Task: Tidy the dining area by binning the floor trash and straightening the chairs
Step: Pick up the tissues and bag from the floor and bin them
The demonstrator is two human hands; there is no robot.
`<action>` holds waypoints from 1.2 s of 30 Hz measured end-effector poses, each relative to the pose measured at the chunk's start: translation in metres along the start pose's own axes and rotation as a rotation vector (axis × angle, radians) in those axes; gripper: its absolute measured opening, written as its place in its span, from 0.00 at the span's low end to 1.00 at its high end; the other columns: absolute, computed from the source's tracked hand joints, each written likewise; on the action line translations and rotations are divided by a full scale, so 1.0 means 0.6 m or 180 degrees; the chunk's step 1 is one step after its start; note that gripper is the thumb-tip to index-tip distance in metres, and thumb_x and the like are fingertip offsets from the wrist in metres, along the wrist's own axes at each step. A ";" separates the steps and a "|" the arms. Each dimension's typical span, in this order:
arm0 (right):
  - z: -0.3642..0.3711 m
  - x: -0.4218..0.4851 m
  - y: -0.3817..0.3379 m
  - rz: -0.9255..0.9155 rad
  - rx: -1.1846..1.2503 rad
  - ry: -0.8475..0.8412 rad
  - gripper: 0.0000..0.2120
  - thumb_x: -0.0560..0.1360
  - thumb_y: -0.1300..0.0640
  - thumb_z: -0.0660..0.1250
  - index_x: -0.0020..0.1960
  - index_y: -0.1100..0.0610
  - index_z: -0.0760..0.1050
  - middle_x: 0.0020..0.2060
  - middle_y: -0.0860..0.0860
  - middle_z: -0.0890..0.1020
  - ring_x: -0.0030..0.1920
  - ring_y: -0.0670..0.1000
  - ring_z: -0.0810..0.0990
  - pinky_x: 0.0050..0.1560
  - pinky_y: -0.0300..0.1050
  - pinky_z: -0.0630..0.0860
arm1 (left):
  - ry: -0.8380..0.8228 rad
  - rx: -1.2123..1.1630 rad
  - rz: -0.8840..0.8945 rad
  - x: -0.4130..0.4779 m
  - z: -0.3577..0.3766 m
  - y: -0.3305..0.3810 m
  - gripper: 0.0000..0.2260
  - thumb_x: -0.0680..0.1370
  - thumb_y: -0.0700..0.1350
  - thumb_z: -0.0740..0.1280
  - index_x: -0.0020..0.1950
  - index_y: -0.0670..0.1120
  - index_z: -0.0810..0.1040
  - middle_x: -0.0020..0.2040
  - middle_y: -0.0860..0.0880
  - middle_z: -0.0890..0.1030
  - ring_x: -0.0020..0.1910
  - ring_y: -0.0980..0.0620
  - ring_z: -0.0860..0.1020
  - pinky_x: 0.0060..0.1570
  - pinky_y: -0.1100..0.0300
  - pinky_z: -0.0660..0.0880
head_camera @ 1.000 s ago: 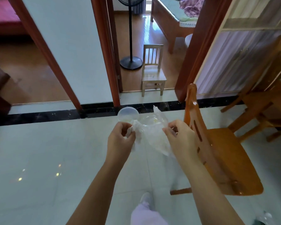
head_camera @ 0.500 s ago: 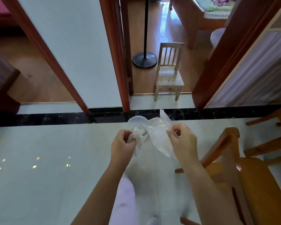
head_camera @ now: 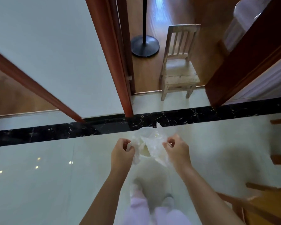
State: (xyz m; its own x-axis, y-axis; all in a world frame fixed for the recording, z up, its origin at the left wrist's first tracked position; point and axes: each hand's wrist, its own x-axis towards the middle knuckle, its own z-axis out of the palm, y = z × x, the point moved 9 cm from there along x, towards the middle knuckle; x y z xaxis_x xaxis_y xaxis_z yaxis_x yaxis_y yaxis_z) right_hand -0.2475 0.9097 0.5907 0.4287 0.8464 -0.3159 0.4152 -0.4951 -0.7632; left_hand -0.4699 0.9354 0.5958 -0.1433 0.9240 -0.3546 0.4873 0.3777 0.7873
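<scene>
Just short of the black marble strip, left hand and right hand each pinch the clear plastic bag stretched between their closed fingers.

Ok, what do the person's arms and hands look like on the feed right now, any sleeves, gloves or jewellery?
Both forearms are bare up to the bottom edge of the frame, with no sleeves in view. The left hand and right hand wear no gloves, and no watch, bracelet or ring shows. Below them, light pink trousers and pale shoes are visible.
</scene>
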 end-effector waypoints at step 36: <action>0.316 0.299 0.377 0.0854 0.0102 -0.0666 0.11 0.73 0.62 0.66 0.56 0.58 0.73 0.50 0.48 0.76 0.52 0.47 0.73 0.49 0.38 0.67 | -0.0220 -0.0889 -0.1315 0.290 0.370 -0.370 0.09 0.74 0.36 0.65 0.51 0.45 0.75 0.45 0.48 0.78 0.40 0.54 0.75 0.41 0.62 0.72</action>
State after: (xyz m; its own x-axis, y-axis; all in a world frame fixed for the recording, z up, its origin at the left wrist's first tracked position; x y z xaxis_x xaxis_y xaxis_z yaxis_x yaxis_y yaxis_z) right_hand -0.2290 0.9870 0.2543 0.3437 0.7105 -0.6141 0.2830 -0.7019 -0.6536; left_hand -0.4119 0.9992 0.2473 -0.2135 0.6912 -0.6904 0.1513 0.7215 0.6757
